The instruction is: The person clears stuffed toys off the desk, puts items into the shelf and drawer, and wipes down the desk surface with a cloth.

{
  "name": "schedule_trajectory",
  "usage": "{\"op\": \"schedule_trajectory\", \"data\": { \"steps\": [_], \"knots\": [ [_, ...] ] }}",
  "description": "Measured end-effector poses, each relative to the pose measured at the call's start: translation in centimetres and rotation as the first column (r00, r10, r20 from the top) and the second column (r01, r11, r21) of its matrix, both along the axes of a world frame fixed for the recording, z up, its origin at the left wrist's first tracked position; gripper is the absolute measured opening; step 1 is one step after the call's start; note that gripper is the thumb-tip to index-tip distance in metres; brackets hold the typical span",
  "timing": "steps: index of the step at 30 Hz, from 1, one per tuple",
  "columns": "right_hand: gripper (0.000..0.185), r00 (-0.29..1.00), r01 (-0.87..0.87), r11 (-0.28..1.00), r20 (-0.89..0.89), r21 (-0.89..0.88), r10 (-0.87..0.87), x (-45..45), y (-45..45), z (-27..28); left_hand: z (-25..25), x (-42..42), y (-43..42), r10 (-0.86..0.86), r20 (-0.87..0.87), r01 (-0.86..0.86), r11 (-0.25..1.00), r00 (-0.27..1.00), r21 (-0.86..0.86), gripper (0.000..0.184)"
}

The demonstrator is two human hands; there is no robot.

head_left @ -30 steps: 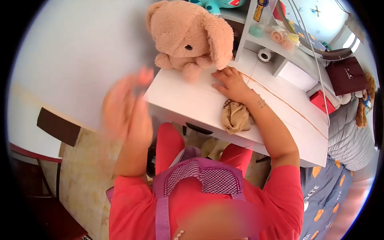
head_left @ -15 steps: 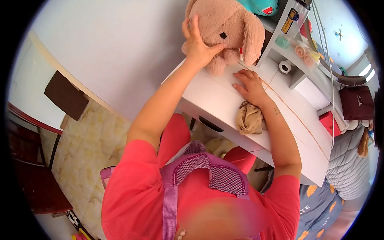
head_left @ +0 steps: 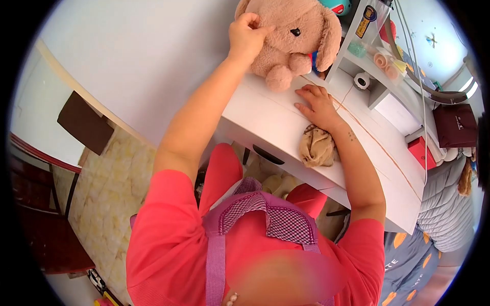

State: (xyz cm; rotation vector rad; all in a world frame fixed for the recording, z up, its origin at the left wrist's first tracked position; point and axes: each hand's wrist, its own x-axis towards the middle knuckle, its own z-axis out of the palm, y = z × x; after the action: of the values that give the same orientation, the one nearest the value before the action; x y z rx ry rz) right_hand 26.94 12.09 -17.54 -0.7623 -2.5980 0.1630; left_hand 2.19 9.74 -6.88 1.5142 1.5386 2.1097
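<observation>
A tan plush toy [head_left: 293, 38] with long ears and a black eye sits upright at the desk's far left corner. My left hand [head_left: 248, 36] is at the side of its head, thumb and fingers bent together on the fur. My right hand [head_left: 317, 104] lies palm down on the white desk [head_left: 265, 109], fingers a little apart, with nothing in it. Just below my right wrist, a crumpled tan cloth [head_left: 317, 146] rests near the desk's front edge.
Behind the plush stands a grey shelf unit [head_left: 380, 95] with small items and a round mirror. A red box [head_left: 421, 153] and a maroon bag [head_left: 455, 125] are at the right. Under the desk are my knees; a dark red chair [head_left: 61, 242] stands at left.
My left hand has come from the left onto the plush, and its spread fingers have closed on the fur. The plush has turned slightly. My right hand has stayed on the desk. The view has shifted.
</observation>
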Motion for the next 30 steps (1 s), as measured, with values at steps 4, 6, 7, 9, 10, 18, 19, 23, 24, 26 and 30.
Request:
{"op": "schedule_trajectory", "data": {
  "steps": [4, 6, 7, 9, 10, 18, 19, 23, 24, 26, 30],
  "knots": [
    [0.041, 1.000, 0.009, 1.000, 0.005, -0.005, -0.009, 0.1, -0.1, -0.2, 1.0, -0.2, -0.1, -0.113, 0.112, 0.104, 0.991, 0.987, 0.083, 0.028],
    [0.041, 1.000, 0.022, 1.000, 0.013, -0.014, -0.022, -0.1, -0.1, 0.1, -0.5, -0.2, -0.2, -0.038, 0.030, 0.039, 0.999, 0.999, -0.032, 0.029],
    [0.041, 1.000, 0.016, 1.000, 0.007, -0.005, -0.016, -0.1, 0.0, 0.0, -0.9, -0.3, -0.1, -0.006, -0.017, 0.004, 0.996, 1.000, -0.085, 0.030],
    [0.042, 1.000, 0.009, 1.000, -0.006, 0.016, -0.009, 0.0, 0.2, -0.3, -1.6, 0.3, -0.6, 0.012, 0.019, -0.010, 0.994, 1.000, -0.112, 0.031],
    [0.042, 1.000, 0.007, 1.000, -0.012, 0.016, -0.007, 0.1, 0.2, -0.2, -1.8, 0.7, -0.9, 0.018, 0.036, -0.013, 0.992, 0.999, -0.127, 0.032],
    [0.038, 0.997, 0.009, 1.000, -0.079, -0.011, -0.010, 0.0, 0.5, -0.2, -3.0, 0.4, -2.9, 0.029, 0.051, -0.033, 0.996, 0.998, 0.079, 0.038],
    [0.035, 0.983, -0.003, 0.999, -0.184, -0.037, -0.004, 0.1, 0.8, -0.3, -3.2, 0.4, -3.4, 0.039, 0.057, -0.045, 0.993, 0.998, 0.109, 0.037],
    [0.024, 0.860, 0.028, 0.995, -0.504, -0.099, -0.075, 0.2, 1.7, 0.9, -4.2, 0.5, -5.4, 0.193, -0.162, -0.141, 0.948, 0.968, 0.284, 0.024],
    [0.021, 0.821, 0.058, 0.993, -0.560, -0.106, -0.108, 0.3, 1.3, 1.7, -4.4, 0.7, -5.9, 0.234, -0.308, -0.112, 0.923, 0.922, 0.367, 0.024],
    [0.017, 0.812, 0.002, 0.961, -0.561, -0.275, -0.162, 1.0, 0.6, 3.2, -4.6, 1.3, -6.5, 0.348, -0.549, -0.008, 0.849, 0.760, 0.528, 0.023],
    [0.019, 0.982, -0.114, 0.945, -0.181, -0.308, 0.059, 3.8, -5.5, 8.4, -5.2, 4.6, -8.3, 0.140, -0.774, 0.335, 0.844, 0.617, 0.419, 0.016]
  ]
}}
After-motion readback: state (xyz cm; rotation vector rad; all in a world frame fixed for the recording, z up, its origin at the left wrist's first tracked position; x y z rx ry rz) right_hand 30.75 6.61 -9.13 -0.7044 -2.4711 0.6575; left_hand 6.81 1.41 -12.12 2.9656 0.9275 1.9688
